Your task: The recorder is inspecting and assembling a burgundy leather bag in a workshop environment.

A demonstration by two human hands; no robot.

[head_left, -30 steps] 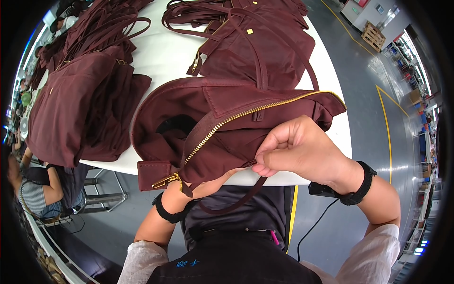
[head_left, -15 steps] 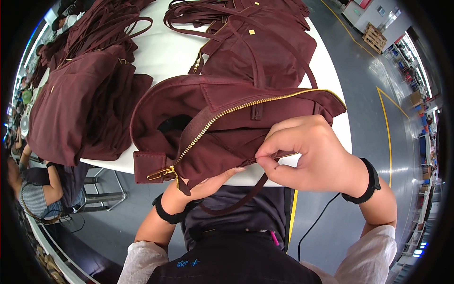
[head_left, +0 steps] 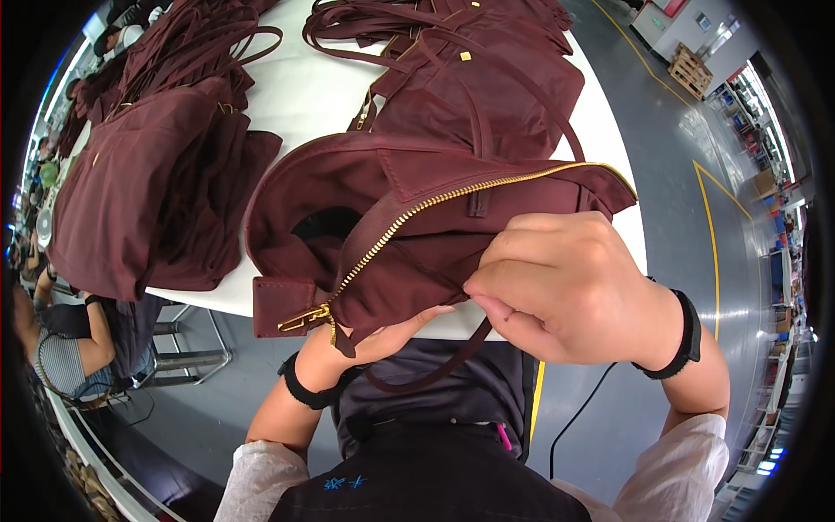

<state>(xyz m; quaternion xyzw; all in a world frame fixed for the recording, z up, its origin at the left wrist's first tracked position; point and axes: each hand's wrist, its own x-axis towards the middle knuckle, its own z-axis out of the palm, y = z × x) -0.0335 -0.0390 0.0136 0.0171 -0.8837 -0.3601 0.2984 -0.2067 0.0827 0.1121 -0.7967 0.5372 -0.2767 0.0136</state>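
A soft maroon fabric bag (head_left: 417, 217) with a gold zip (head_left: 409, 222): the right hand (head_left: 565, 291) pinches its edge, fingers together; the left hand (head_left: 383, 339) cups it from beneath, fingers loosely curled.

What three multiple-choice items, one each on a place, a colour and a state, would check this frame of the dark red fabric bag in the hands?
1. Where is the left hand?
A. under the dark red fabric bag
B. flat on the white table
C. on the chair

2. What colour are the teeth of the metal zipper?
A. silver
B. black
C. gold

3. How does the right hand meet the bag?
A. open, hovering apart from it
B. fingertips pinching the fabric at its edge
C. gripping a strap on the far pile

Answers: 1 A, the palm shows below the bag, holding it from beneath. 2 C, the row of teeth shines gold against the dark red cloth. 3 B, thumb and fingers close on a fold of the cloth.
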